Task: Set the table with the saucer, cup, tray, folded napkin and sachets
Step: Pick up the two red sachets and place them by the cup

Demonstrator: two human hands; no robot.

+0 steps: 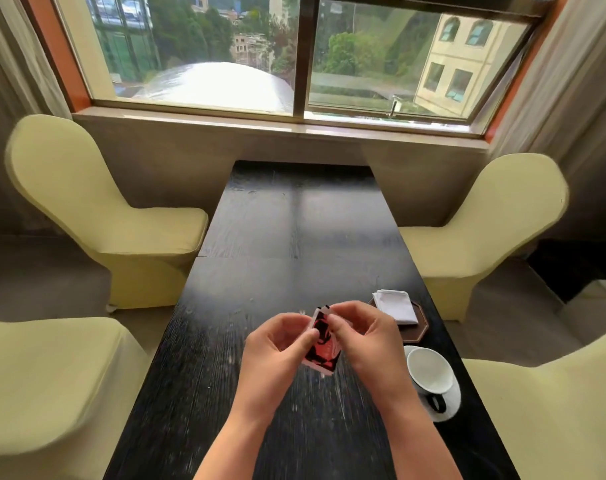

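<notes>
Both hands hold a small stack of red, black and white sachets (321,344) above the middle of the dark table (260,237). My left hand (277,344) pinches the stack from the left, and my right hand (363,334) grips its top and right side. To the right, a white cup (429,370) with a black handle stands on a white saucer (452,407) near the table's right edge. Beyond it lies a dark octagonal tray (419,329) with a folded white napkin (396,304) on it.
Four chairs in pale yellow covers flank the table: two on the left (97,216) (52,393) and two on the right (485,230) (554,410). A window sill (280,126) and wall close off the table's far end.
</notes>
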